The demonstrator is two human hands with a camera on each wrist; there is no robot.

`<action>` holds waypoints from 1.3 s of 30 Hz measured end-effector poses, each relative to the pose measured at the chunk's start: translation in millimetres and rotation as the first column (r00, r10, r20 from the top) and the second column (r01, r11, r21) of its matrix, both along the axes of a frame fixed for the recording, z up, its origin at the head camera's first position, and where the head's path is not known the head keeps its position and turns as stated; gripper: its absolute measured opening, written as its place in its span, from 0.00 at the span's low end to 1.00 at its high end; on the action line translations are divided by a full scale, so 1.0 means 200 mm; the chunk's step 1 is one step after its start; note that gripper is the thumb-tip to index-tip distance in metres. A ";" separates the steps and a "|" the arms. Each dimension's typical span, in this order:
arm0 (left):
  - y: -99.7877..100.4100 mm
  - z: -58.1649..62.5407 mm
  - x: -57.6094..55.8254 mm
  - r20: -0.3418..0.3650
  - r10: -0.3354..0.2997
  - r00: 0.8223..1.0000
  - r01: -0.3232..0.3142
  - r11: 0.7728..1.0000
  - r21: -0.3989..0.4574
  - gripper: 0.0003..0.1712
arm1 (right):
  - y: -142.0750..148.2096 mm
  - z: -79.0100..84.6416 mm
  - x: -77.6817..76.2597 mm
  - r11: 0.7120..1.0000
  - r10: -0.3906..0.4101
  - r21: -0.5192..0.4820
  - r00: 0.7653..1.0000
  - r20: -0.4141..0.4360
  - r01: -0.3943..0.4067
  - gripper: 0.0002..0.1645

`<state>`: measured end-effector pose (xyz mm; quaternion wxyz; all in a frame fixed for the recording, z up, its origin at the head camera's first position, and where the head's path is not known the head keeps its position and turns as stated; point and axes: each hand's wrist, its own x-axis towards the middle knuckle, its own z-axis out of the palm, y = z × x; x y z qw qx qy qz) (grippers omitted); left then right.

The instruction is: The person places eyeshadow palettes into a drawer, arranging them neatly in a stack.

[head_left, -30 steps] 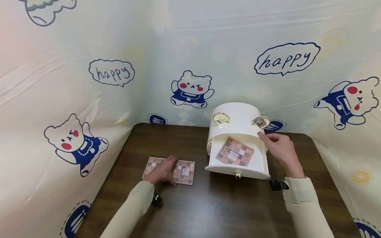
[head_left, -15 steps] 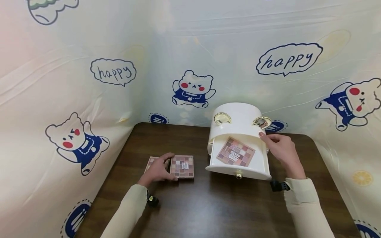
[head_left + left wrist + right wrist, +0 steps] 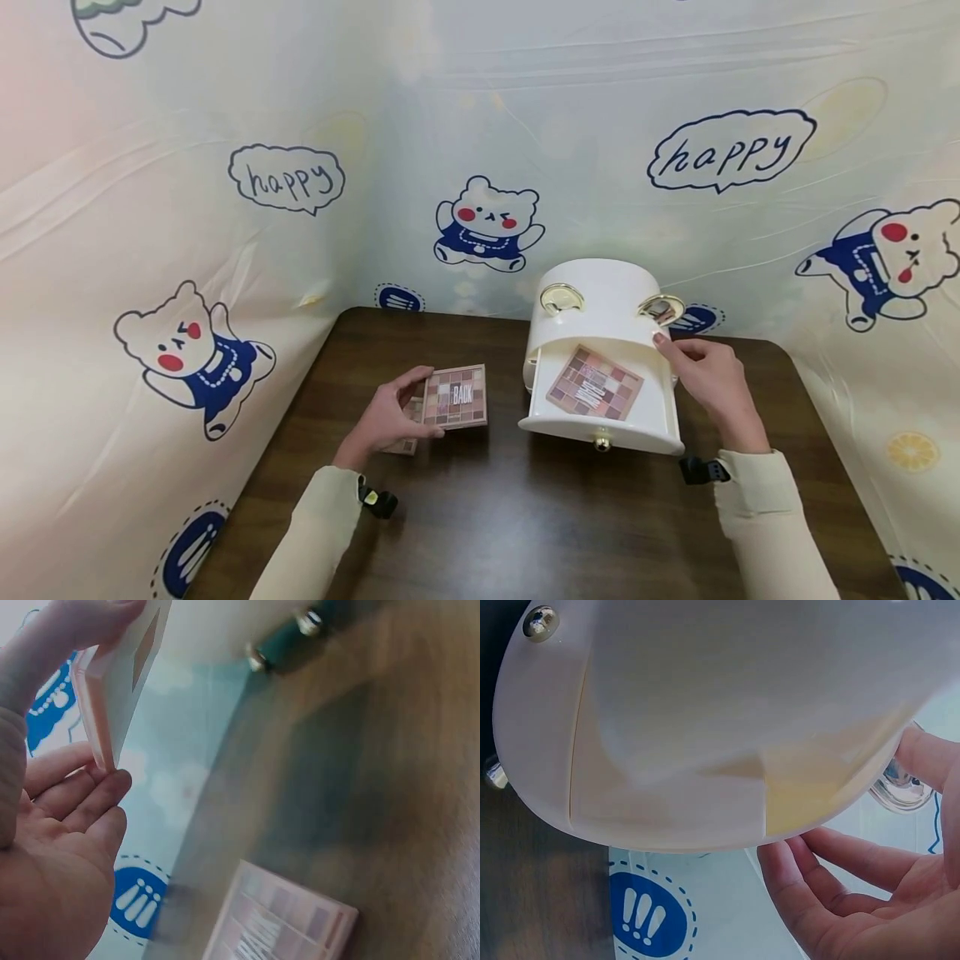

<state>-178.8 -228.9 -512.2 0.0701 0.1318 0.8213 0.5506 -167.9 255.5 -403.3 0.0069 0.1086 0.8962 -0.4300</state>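
Note:
My left hand (image 3: 386, 417) pinches an eyeshadow palette (image 3: 455, 398) by its left part, thumb on the near edge and fingers on the far one. The palette is lifted and tilted in the left wrist view. Below it another eyeshadow palette (image 3: 285, 922) lies on the table, partly covered by the hand in the head view. At the right stands a white storage box (image 3: 592, 308) with its upper drawer (image 3: 637, 432) pulled out. A third palette (image 3: 595, 383) lies slantwise in that drawer. My right hand (image 3: 708, 375) grips the box's right front edge, thumb above and fingertips at the side.
Two gold rings, one on the left (image 3: 561, 298) and one on the right (image 3: 661, 309), stick up from the box top. A gold knob (image 3: 602, 444) sits on the drawer front. A printed curtain (image 3: 390, 150) surrounds the dark wooden table (image 3: 525, 533) at the back and sides.
The left hand has drawn one palette apart from the other and raised it off the table, slightly away from me. The right hand and the drawer have stayed in place.

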 end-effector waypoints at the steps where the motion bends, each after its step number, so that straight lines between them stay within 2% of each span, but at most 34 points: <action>1: 0.00 0.01 0.00 -0.003 0.000 1.000 0.000 1.000 0.023 0.60 | 0.00 0.00 0.00 1.000 -0.001 0.001 1.000 -0.001 0.001 0.55; 9: 0.07 0.16 0.02 -0.012 -0.008 1.000 0.010 0.978 0.206 0.56 | 0.00 0.01 0.00 1.000 -0.009 -0.006 1.000 0.000 0.009 0.55; 14: 0.12 0.24 0.03 0.009 -0.024 1.000 0.019 0.933 0.359 0.54 | 0.00 0.01 0.00 1.000 -0.014 -0.019 1.000 0.010 0.014 0.56; 17: 0.15 0.27 0.05 0.023 -0.033 0.999 0.020 0.907 0.422 0.54 | 0.00 0.01 0.00 1.000 -0.013 -0.025 1.000 0.017 0.013 0.56; 19: 0.17 0.30 0.06 0.030 -0.047 0.998 0.029 0.898 0.438 0.54 | 0.00 0.01 0.00 1.000 -0.013 -0.028 1.000 0.017 0.013 0.55; 24: 0.22 0.36 0.09 0.060 -0.067 0.996 0.034 0.897 0.441 0.52 | 0.00 0.00 0.00 1.000 -0.020 -0.024 1.000 0.017 0.020 0.56; 32: 0.32 0.46 0.13 0.192 -0.057 0.980 -0.043 0.878 0.478 0.49 | 0.00 -0.01 0.00 0.999 -0.031 -0.014 0.999 0.025 0.031 0.56; 39: 0.41 0.50 0.16 0.172 -0.095 0.981 -0.011 0.847 0.532 0.48 | -0.01 -0.01 0.00 0.999 -0.030 -0.017 0.999 0.027 0.031 0.56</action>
